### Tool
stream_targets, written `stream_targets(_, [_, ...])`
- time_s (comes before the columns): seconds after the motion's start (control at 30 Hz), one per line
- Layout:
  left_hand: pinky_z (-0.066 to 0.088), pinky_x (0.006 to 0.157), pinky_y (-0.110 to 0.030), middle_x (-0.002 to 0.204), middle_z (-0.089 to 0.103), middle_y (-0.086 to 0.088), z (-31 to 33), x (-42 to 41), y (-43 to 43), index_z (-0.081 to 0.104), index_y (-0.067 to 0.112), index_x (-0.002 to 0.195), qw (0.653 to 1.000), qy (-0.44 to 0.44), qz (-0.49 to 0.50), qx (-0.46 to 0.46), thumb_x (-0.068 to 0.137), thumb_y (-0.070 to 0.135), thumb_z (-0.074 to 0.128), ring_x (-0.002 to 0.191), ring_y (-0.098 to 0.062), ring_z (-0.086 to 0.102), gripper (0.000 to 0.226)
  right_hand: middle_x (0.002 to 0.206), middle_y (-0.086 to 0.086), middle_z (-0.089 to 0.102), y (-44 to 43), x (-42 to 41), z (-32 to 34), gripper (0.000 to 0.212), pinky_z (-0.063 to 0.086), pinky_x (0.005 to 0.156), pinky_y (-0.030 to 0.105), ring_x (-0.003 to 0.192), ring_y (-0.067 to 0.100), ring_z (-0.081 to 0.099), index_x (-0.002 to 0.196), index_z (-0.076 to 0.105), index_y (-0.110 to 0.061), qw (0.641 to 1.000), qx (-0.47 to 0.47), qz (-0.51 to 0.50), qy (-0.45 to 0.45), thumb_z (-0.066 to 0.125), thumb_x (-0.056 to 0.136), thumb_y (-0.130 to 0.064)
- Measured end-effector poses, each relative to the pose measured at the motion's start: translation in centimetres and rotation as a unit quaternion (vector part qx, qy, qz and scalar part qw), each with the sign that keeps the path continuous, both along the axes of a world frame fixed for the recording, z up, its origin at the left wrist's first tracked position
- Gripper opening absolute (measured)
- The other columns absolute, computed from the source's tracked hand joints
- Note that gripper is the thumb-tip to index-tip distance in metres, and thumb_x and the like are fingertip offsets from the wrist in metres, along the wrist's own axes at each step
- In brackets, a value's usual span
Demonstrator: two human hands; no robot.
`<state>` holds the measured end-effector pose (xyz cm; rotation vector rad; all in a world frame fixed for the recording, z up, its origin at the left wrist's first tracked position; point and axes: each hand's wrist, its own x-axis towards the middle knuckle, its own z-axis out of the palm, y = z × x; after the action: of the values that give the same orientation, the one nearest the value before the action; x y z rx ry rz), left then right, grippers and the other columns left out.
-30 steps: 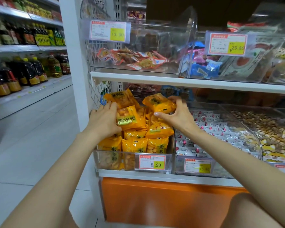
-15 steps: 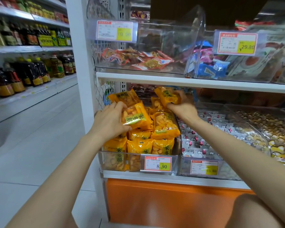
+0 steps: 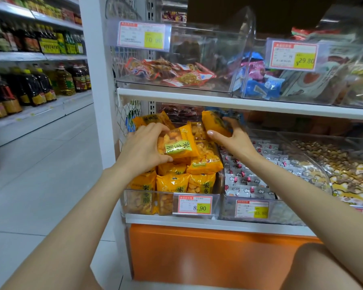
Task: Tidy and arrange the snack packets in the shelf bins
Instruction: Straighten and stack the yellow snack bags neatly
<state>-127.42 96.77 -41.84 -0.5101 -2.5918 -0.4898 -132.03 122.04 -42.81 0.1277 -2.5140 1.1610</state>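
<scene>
Up and back goes the far packet (image 3: 216, 122) in the right hand (image 3: 232, 141). A second ago it lay flat on top of the heap; now thumb and fingers (image 3: 214, 135) pinch it by its near end and hold it tilted at the far right corner of the bin (image 3: 138, 203). The left hand (image 3: 143, 149) has drawn the labelled packet (image 3: 177, 144) up off the heap and turned its green label toward the near side. Its fingers curl over the top edge and the thumb presses under the lower one, so the hold looks firm.

Below both hands the heap of orange packets (image 3: 204, 161) lies loose and crooked in the middle of the bin, while the near row (image 3: 172, 184) stands upright behind the clear front wall, above the price tag (image 3: 195, 205). The white packets (image 3: 249, 181) fill the next bin to the right, untouched.

With the two top packets lifted clear, the tidying seems to be midway: both need setting down in line, and the heap under them is not yet straightened.
</scene>
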Motion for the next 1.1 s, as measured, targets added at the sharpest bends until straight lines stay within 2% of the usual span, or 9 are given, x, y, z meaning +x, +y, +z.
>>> stream_targets(0.17, [0.033,0.091,-0.036,0.129,0.049,0.007,-0.1,0.0,0.1,0.044,0.026,0.13,1.0,0.014,-0.019,-0.011,0.066,0.043,0.079,0.117,-0.017,0.043,0.075,0.146,0.006,0.038,0.1,0.4,0.3,0.066,0.036,0.104,0.035,0.13,0.024,0.041,0.14,0.034,-0.025,1.0,-0.015,0.019,0.007,0.057,0.085,-0.053])
stream_targets(0.37, [0.033,0.088,-0.034,0.127,0.05,0.006,-0.4,-0.1,0.4,0.044,0.025,0.129,1.0,0.011,-0.023,-0.012,0.067,0.044,0.078,0.115,-0.016,0.044,0.074,0.142,0.004,0.044,0.8,0.8,-0.6,0.058,0.036,0.105,0.034,0.13,0.021,0.043,0.138,0.041,-0.023,0.997,0.015,0.058,-0.04,0.059,0.087,-0.045])
stream_targets(0.47, [0.034,0.086,-0.034,0.128,0.05,0.006,-0.3,-0.2,0.7,0.045,0.024,0.129,1.0,0.014,-0.024,-0.002,0.067,0.045,0.077,0.115,-0.016,0.044,0.073,0.138,0.006,0.049,1.3,0.8,-0.3,0.046,0.036,0.101,0.029,0.127,0.023,0.046,0.134,0.047,-0.016,1.0,0.005,0.023,-0.007,0.059,0.091,-0.029])
stream_targets(0.57, [0.04,0.09,-0.038,0.126,0.051,0.004,-0.3,-0.4,1.0,0.046,0.024,0.128,1.0,0.017,-0.019,0.01,0.066,0.047,0.077,0.115,-0.018,0.046,0.073,0.136,0.009,0.049,2.1,0.0,-0.5,0.056,0.045,0.093,0.031,0.118,0.027,0.051,0.139,0.04,-0.021,0.996,0.052,0.014,-0.067,0.064,0.088,-0.017])
stream_targets(0.63, [0.041,0.092,-0.042,0.124,0.052,0.004,-0.4,-0.5,1.3,0.047,0.024,0.126,1.0,0.012,-0.011,0.024,0.066,0.048,0.077,0.114,-0.019,0.046,0.072,0.137,0.01,0.047,2.5,-0.9,-1.3,0.064,0.048,0.089,0.033,0.112,0.029,0.055,0.142,0.035,-0.027,0.985,0.143,0.017,-0.096,0.066,0.086,-0.018])
stream_targets(0.73, [0.043,0.09,-0.043,0.121,0.053,0.005,-0.6,-0.6,1.5,0.049,0.025,0.122,0.999,0.001,0.01,0.048,0.065,0.047,0.078,0.113,-0.02,0.048,0.068,0.128,0.014,0.054,2.5,-2.2,-2.2,0.053,0.05,0.086,0.036,0.1,0.031,0.06,0.135,0.044,-0.023,0.977,0.209,-0.021,-0.042,0.065,0.086,-0.02])
stream_targets(0.87, [0.043,0.088,-0.041,0.12,0.055,0.002,-0.8,-1.0,1.1,0.051,0.023,0.119,0.997,-0.001,0.052,0.056,0.066,0.046,0.079,0.112,-0.021,0.048,0.065,0.116,0.016,0.063,2.2,-2.6,-1.9,0.036,0.051,0.084,0.037,0.095,0.034,0.063,0.119,0.06,-0.011,0.991,0.108,-0.05,0.068,0.067,0.084,-0.009])
stream_targets(1.0, [0.039,0.092,-0.042,0.122,0.055,0.0,-0.9,-1.1,0.7,0.051,0.022,0.121,0.995,0.002,0.086,0.047,0.067,0.049,0.077,0.117,-0.021,0.047,0.066,0.126,0.009,0.057,1.3,-1.3,-0.7,0.038,0.045,0.093,0.027,0.107,0.025,0.058,0.121,0.06,-0.02,0.989,0.045,-0.011,0.138,0.068,0.084,-0.015])
stream_targets(1.1, [0.039,0.092,-0.043,0.122,0.056,0.0,-0.9,-1.2,0.8,0.051,0.022,0.12,0.993,0.002,0.1,0.056,0.067,0.052,0.076,0.118,-0.022,0.048,0.066,0.133,0.004,0.049,0.3,-0.2,-0.2,0.045,0.042,0.101,0.037,0.118,0.024,0.05,0.127,0.057,-0.028,0.976,0.162,0.058,0.132,0.068,0.084,-0.027])
